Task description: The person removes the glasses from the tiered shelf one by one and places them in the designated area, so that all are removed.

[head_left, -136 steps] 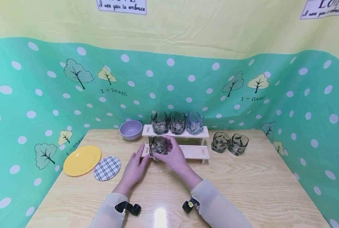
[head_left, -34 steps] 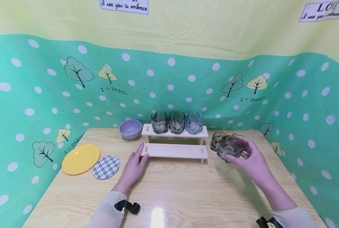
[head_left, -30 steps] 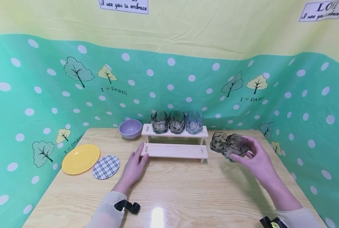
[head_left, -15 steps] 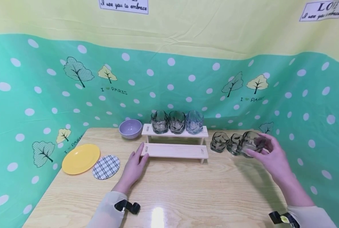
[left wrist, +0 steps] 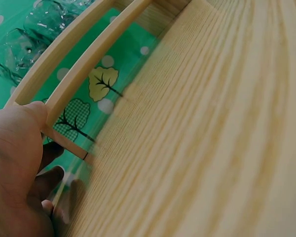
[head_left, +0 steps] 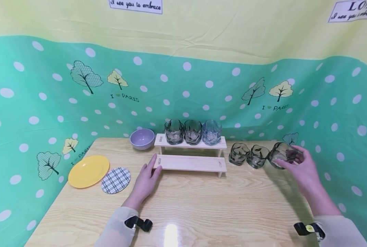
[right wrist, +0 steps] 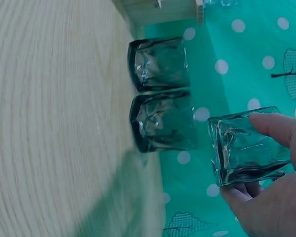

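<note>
In the head view my right hand (head_left: 307,168) holds a smoky grey glass tumbler (head_left: 280,156) at the right of the table, thumb on the near side. The right wrist view shows this tumbler (right wrist: 244,148) raised off the table. Just left of it, two matching tumblers (head_left: 239,154) (head_left: 258,156) stand side by side. My left hand (head_left: 145,180) rests against the left end of the lower wooden shelf (head_left: 189,163), index finger extended. In the left wrist view the thumb touches the shelf's corner. The lower shelf's top is bare.
On the upper wooden shelf (head_left: 188,141) stand two grey tumblers (head_left: 174,132) (head_left: 193,132) and a bluish one (head_left: 212,132). A purple bowl (head_left: 142,139), a yellow plate (head_left: 89,171) and a checked round mat (head_left: 116,180) lie to the left. A patterned cloth (head_left: 183,82) borders the table.
The tumbler that stood on the lower shelf has been lifted off and carried rightward past the two standing tumblers by my right hand. My left hand stays at the shelf's end.
</note>
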`<state>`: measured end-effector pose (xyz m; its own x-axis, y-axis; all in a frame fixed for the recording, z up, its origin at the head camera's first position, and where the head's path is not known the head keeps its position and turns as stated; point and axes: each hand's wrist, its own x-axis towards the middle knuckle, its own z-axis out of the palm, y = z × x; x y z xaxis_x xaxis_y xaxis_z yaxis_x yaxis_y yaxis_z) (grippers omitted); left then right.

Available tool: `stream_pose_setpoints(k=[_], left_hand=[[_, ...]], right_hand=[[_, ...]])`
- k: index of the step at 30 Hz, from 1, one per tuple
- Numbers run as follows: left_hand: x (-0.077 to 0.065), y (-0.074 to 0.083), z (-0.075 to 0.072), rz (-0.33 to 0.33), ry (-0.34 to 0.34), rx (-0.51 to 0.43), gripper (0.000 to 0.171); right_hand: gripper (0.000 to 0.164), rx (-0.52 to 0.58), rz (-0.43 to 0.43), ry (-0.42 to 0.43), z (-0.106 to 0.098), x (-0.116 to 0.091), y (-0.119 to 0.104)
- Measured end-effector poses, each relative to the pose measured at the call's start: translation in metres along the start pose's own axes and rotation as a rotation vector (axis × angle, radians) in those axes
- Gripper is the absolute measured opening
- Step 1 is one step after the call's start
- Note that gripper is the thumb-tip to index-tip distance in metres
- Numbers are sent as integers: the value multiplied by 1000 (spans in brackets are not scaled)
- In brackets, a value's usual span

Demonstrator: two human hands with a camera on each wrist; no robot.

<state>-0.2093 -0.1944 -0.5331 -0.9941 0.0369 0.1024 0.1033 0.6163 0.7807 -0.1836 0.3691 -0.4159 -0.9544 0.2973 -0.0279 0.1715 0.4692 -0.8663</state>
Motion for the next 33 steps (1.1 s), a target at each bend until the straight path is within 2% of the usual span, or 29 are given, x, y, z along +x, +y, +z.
stream_pose_setpoints(k=[14,20,26,33], left_hand=[[0,1,0,9,7,-3,69],[1,-1,0,10,0,2,70],[1,0,1,4,-1,8,70],[1,0,1,-1,0,6,69]], right_hand=[[116,24,105,66,-4,26,21],[117,45,119,63,0,34,32],[112,15,105,74,9,40,42],[112,64,130,78,17,48,51]])
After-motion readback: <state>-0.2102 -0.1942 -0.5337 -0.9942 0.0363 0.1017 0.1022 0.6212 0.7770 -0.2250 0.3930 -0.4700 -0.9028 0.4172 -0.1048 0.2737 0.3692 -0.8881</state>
